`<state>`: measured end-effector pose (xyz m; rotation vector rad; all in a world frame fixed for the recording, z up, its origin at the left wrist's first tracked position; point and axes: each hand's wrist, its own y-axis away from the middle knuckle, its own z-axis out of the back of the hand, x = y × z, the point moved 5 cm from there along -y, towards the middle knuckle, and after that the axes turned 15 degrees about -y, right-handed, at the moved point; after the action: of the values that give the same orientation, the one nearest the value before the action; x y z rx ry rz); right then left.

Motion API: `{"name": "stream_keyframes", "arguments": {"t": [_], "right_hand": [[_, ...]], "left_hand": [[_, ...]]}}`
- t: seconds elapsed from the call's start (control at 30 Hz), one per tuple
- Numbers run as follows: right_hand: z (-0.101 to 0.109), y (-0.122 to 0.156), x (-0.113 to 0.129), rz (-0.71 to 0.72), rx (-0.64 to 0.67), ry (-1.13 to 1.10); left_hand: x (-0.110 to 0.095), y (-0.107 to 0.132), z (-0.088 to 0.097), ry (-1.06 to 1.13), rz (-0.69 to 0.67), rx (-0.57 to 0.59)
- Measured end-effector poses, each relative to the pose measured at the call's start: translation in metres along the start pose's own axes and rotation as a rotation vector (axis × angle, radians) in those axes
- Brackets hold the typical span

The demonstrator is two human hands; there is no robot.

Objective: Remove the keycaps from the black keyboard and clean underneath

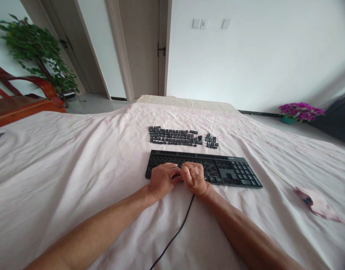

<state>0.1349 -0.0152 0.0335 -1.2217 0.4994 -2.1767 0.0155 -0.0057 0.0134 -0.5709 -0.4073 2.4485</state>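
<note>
A black keyboard [231, 170] lies on the pale pink sheet [76, 168] in front of me. Most of its key sockets look bare; the number pad at the right still carries keys. My left hand [161, 179] and my right hand [194, 178] rest side by side on the keyboard's near left part, fingers curled down and pressed together where they meet. What they pinch is hidden. A thin metal wire tool shows between the fingers of my right hand. Beyond the keyboard, several loose black keycaps [175, 136] are laid out in rows.
The keyboard's black cable [175, 234] runs toward me between my forearms. A small pink cloth pouch [318, 202] lies at the right. A red wooden chair [23, 101] and a green plant [39, 48] stand at the left, purple flowers [300, 111] at the far right.
</note>
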Motion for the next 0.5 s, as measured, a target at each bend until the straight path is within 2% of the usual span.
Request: {"name": "stream_keyframes", "arguments": {"t": [0.13,0.33,0.5], "right_hand": [[0.000,-0.006,-0.007,-0.090,-0.035,0.051],[-0.005,-0.014,-0.003,0.049,0.017,0.081],[-0.002,-0.012,-0.004,0.019,-0.067,0.017]], "left_hand": [[0.002,-0.001,-0.005,-0.025,0.004,-0.003],[0.005,-0.002,-0.009,-0.064,0.044,-0.010],[0.004,-0.002,-0.007,-0.031,0.032,0.017]]}}
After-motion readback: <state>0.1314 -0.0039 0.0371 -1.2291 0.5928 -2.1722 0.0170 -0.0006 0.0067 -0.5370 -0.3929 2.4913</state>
